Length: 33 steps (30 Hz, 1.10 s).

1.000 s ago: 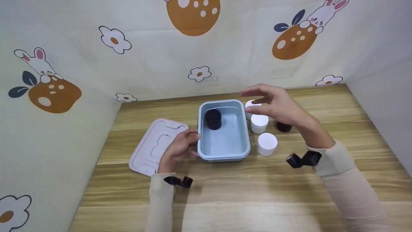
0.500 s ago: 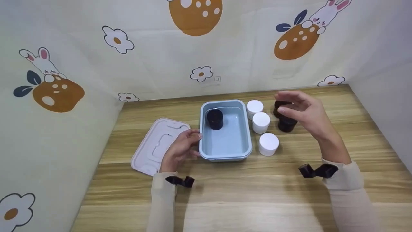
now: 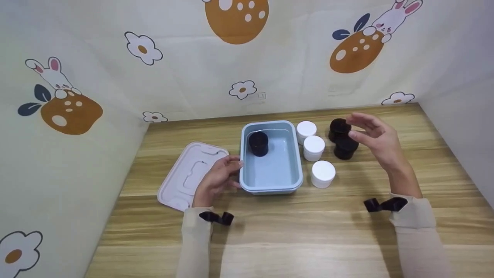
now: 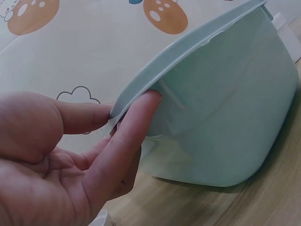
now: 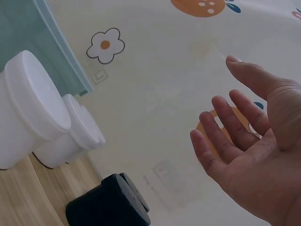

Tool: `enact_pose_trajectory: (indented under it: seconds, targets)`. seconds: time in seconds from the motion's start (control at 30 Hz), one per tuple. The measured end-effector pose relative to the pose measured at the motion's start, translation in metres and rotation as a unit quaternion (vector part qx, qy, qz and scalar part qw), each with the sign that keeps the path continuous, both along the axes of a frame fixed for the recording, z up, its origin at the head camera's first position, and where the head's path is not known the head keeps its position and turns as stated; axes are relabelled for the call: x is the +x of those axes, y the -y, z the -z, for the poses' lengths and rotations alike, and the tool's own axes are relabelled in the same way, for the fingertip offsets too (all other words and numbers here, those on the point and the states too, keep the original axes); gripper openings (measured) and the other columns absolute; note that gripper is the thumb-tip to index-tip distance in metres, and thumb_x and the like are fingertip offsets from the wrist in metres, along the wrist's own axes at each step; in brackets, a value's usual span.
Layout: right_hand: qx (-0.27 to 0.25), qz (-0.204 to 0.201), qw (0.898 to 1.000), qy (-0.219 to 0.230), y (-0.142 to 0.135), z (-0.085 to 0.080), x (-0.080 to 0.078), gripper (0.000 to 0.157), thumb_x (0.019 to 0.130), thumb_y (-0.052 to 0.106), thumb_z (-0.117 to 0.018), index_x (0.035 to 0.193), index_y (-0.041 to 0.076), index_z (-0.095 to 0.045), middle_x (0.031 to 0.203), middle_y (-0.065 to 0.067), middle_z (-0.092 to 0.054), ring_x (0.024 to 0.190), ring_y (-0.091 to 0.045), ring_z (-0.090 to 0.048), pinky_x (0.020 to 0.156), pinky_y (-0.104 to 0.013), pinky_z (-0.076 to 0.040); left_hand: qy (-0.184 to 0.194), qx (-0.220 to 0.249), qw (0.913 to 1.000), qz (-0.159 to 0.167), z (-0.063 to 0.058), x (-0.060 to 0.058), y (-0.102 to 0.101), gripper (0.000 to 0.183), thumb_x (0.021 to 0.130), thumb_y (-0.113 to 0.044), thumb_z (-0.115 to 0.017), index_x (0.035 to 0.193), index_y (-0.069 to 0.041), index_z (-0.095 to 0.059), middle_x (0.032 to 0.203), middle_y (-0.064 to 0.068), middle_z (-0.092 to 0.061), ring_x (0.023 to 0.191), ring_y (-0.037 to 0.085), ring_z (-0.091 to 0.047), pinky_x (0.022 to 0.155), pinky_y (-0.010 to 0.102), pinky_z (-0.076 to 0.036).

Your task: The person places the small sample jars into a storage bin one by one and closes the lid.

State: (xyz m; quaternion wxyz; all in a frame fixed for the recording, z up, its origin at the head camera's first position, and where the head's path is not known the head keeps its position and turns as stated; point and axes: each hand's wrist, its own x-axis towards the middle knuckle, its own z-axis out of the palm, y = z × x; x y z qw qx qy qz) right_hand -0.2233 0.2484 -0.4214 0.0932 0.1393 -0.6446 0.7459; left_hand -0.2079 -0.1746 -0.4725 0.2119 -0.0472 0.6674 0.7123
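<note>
So the hands were well apart. The left hand point(image 3: 220, 177) had its thumb and a finger pinched on the left rim of the blue box point(image 3: 272, 173), one fingertip tucked under the lip. The right hand point(image 3: 378, 144) hung in the air off to the right of the box, thumb and fingers loosely spread, near a pair of black jars point(image 3: 346, 148); couldn't tell if those two touched. One more black jar point(image 3: 258, 143) stood upright inside the box, up by its far left corner. Three white jars point(image 3: 323, 173) sat between the box and the black pair, just right of the box. A pale lid point(image 3: 181, 181) lay on the bench point(image 3: 270, 239) left of the box, partly hidden by the left hand. Behind the box was a rabbit-and-flower print backdrop point(image 3: 193, 85).
</note>
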Motion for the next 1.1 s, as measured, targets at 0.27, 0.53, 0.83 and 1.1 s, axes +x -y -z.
enact_pose_trajectory:
  seconds: [0.27, 0.53, 0.83, 1.1]
  targets:
    - [-0.003, 0.065, 0.998, -0.004, -0.024, 0.016, -0.006, 0.053, 0.083, -0.012, -0.073, 0.133, -0.004, -0.058, 0.124, 0.001, -0.067, 0.120, -0.012, -0.059, 0.094, -0.016, -0.055, -0.002, 0.016, 0.9999, 0.001, 0.002, -0.001, -0.005, 0.037, 0.101, -0.014, -0.057, 0.132, 0.002, -0.047, 0.113, 0.013, -0.062, 0.092, 0.019, -0.066, 0.049, 0.024, -0.059]
    - [0.090, 0.055, 0.993, 0.053, -0.034, 0.041, -0.012, 0.067, 0.087, -0.002, -0.074, 0.146, 0.003, -0.044, 0.134, 0.009, -0.054, 0.130, -0.011, -0.048, 0.099, -0.014, -0.049, -0.002, 0.008, 1.0000, 0.001, 0.001, -0.001, 0.000, 0.037, 0.101, -0.013, -0.056, 0.133, 0.003, -0.046, 0.107, 0.009, -0.062, 0.086, 0.017, -0.066, 0.046, 0.023, -0.057]
    - [0.214, 0.028, 0.966, 0.144, -0.038, 0.064, -0.019, 0.086, 0.085, 0.014, -0.080, 0.154, 0.005, -0.028, 0.158, -0.016, -0.032, 0.143, -0.032, -0.037, 0.098, -0.010, -0.048, 0.002, 0.006, 1.0000, 0.007, -0.001, -0.002, 0.001, 0.040, 0.101, -0.014, -0.058, 0.134, 0.003, -0.045, 0.111, 0.012, -0.061, 0.087, 0.018, -0.067, 0.048, 0.024, -0.058]
    - [0.254, 0.010, 0.950, 0.182, -0.037, 0.076, -0.023, 0.090, 0.084, 0.024, -0.083, 0.153, 0.004, -0.028, 0.157, -0.017, -0.033, 0.136, -0.027, -0.047, 0.100, -0.011, -0.046, 0.001, 0.011, 0.9999, 0.004, 0.000, -0.001, 0.001, 0.039, 0.101, -0.015, -0.058, 0.133, 0.003, -0.046, 0.112, 0.013, -0.063, 0.089, 0.018, -0.067, 0.050, 0.025, -0.059]
